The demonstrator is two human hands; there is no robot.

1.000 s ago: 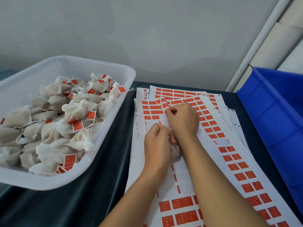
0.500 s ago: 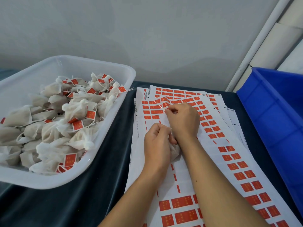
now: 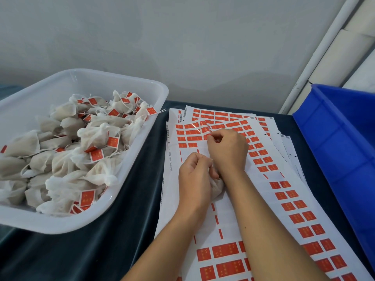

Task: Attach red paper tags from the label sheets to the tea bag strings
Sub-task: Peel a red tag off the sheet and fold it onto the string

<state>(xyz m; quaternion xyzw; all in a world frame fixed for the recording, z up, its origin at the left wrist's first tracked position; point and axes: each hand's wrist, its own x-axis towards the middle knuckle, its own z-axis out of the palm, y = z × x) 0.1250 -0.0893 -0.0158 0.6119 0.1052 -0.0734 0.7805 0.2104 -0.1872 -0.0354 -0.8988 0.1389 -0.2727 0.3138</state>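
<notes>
Hands meet over the label sheets (image 3: 233, 199) spread on the dark cloth (image 3: 101, 250). The left hand (image 3: 195, 179) curls its fingers round a tea bag (image 3: 217, 185), pressed against the top sheet. The right hand (image 3: 228, 151) pinches at a red tag (image 3: 205, 129) where the sheet's film lifts and wrinkles. To the left, a white tub (image 3: 142, 159) holds tagged tea bags; a blue bin (image 3: 334, 149) stands at right.

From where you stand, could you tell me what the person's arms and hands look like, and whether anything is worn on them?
Both forearms are bare as far as the frame shows: no sleeves, gloves, watch or bracelets. The left hand and right hand show no rings. Nails look short and unpainted.
</notes>
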